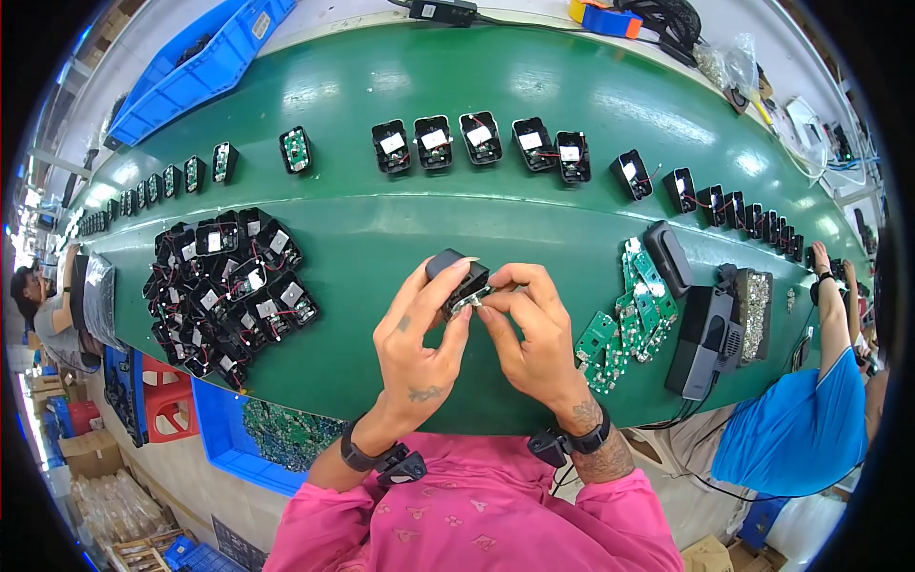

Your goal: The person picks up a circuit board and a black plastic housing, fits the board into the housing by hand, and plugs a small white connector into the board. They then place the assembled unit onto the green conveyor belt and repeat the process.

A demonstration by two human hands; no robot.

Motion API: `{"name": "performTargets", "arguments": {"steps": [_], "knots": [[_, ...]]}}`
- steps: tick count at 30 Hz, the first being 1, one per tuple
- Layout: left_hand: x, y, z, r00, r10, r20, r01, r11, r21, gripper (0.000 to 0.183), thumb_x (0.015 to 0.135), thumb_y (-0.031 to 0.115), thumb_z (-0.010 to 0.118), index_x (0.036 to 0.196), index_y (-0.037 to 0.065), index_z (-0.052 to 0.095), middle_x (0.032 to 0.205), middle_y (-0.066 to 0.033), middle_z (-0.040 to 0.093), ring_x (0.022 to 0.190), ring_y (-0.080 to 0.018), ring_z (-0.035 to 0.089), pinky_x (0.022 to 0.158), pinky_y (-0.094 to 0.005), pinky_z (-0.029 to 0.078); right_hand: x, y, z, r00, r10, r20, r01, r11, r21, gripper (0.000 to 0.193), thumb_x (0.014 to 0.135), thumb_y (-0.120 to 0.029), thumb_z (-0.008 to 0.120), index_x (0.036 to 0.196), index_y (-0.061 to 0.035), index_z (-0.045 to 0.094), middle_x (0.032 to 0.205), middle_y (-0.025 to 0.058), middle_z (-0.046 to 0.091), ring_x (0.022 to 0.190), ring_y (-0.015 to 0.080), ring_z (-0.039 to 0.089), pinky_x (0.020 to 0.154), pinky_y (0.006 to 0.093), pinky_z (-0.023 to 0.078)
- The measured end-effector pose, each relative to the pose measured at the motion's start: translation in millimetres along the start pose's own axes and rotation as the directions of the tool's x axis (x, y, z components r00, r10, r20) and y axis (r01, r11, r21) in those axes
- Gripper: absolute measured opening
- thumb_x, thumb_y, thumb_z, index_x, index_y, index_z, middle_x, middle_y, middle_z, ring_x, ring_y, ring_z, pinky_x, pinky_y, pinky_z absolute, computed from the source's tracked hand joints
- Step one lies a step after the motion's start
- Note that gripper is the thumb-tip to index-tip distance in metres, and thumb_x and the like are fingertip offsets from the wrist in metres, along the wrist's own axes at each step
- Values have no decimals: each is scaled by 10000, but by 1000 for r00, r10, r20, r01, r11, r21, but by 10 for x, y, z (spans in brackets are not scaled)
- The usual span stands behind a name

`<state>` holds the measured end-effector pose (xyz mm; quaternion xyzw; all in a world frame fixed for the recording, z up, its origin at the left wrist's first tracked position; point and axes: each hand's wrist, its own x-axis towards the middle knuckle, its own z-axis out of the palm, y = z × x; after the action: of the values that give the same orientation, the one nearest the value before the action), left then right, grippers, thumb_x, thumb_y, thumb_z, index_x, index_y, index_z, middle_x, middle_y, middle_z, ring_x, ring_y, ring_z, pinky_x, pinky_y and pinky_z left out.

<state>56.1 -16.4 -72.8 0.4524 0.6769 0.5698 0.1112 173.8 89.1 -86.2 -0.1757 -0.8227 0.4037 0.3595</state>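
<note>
Above the near part of the green table, my left hand [426,329] is closed round a small black plastic housing [460,271], its open side turned toward the right. My right hand [526,319] meets it there, thumb and forefinger pinched at the housing's opening. A small white and green piece shows between the fingertips of both hands; the fingers hide most of it. To the right of my right hand lies a loose pile of green circuit boards [629,310]. Left of my hands is a heap of black housings [224,291] with red wires and white parts inside.
A row of open black housings [434,143] runs across the table [381,219]. A dark grey device [701,338] and a tray of small metal parts [754,315] stand at the right. Blue bins sit far left [200,76] and below the edge [217,434]. Co-workers flank both sides.
</note>
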Motion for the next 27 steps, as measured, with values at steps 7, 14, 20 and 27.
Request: {"name": "performTargets", "arguments": {"steps": [7, 14, 20, 27], "knots": [[51, 9, 33, 970, 245, 10, -239, 938, 252, 481, 771, -112, 700, 1224, 44, 670, 1250, -222, 614, 988, -312, 717, 761, -334, 601, 0, 25, -2, 999, -44, 1, 44, 997, -61, 130, 811, 38, 704, 926, 21, 646, 1084, 144, 566, 902, 280, 604, 774, 357, 509], [-55, -55, 140, 962, 274, -19, -251, 904, 345, 496, 763, -102, 706, 1222, 86, 681, 1256, -216, 608, 944, -326, 727, 731, -344, 601, 4, -1, 33, 1000, -10, -15, 8, 995, -95, 125, 773, 39, 703, 874, 27, 630, 1053, 165, 586, 915, 326, 601, 773, 400, 502], [-73, -93, 141, 988, 138, -65, -125, 976, 180, 526, 751, -108, 690, 1224, 122, 688, 1255, -205, 605, 940, -334, 725, 717, -348, 617, -14, -8, 8, 994, 107, 2, -107, 994, -10, 97, 781, 27, 695, 852, 19, 631, 1035, 154, 592, 930, 318, 606, 793, 383, 498], [-61, -93, 135, 968, 244, -61, -220, 938, 268, 505, 759, -103, 696, 1217, 108, 690, 1242, -208, 618, 918, -319, 725, 726, -350, 609, 3, -29, -18, 985, 173, 30, -174, 983, 60, 76, 801, 7, 701, 831, 21, 633, 1033, 136, 590, 935, 291, 606, 802, 368, 492]]}}
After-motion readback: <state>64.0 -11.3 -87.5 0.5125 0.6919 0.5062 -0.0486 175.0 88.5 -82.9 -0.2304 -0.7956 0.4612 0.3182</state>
